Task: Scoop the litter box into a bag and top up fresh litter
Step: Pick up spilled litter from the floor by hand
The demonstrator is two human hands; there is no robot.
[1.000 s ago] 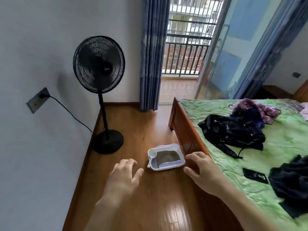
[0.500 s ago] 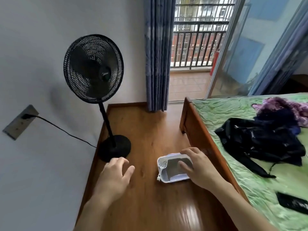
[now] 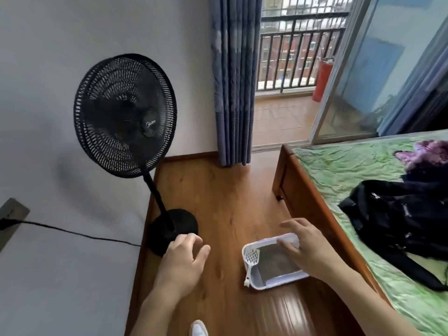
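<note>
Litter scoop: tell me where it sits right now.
In the head view the white litter scoop leans on the left rim of the litter box, on the wooden floor beside the bed frame, between both hands.

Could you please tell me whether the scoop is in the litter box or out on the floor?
In: the scoop leans against the litter box's left rim.

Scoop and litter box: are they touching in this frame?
Touching. The head view shows the white scoop lying against the left rim of the litter box, its slotted head over the tray's inside and its handle running down along that rim.
</note>
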